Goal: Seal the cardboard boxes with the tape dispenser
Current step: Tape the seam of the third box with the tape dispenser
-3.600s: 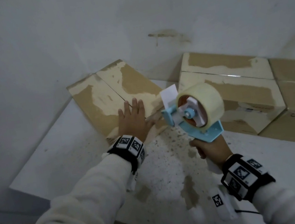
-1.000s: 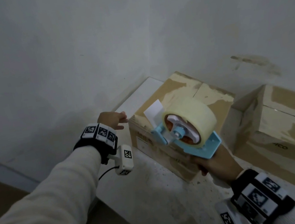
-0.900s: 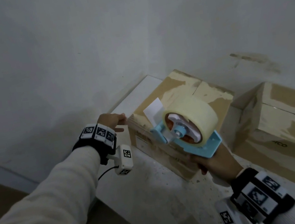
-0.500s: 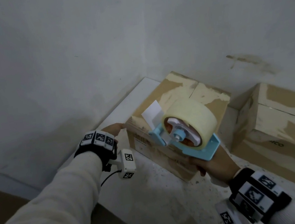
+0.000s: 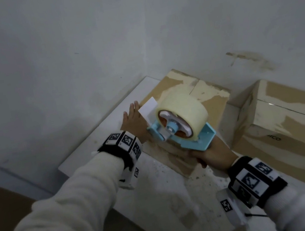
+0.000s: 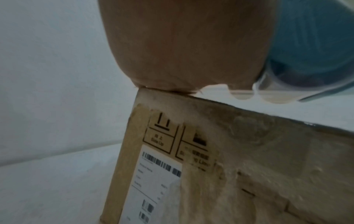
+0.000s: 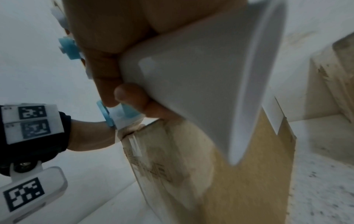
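A worn cardboard box (image 5: 206,94) stands in the table's far corner, its top flaps meeting in a seam. My left hand (image 5: 133,118) lies flat with straight fingers on the box's near left top corner; in the left wrist view the palm (image 6: 182,50) presses on the box edge (image 6: 249,159). My right hand (image 5: 213,155) grips the handle of a light blue tape dispenser (image 5: 179,125) with a big roll of clear tape, held over the near part of the box. In the right wrist view my fingers (image 7: 118,60) wrap the white handle (image 7: 201,84).
A second, larger cardboard box (image 5: 291,128) lies to the right on the white, speckled table (image 5: 160,190). Walls (image 5: 75,47) close in the corner behind and to the left. The table's left edge (image 5: 96,124) runs close to my left arm.
My left hand has risen from the box's left side onto its top corner and now lies flat there. The dispenser has stayed over the box in my right hand.
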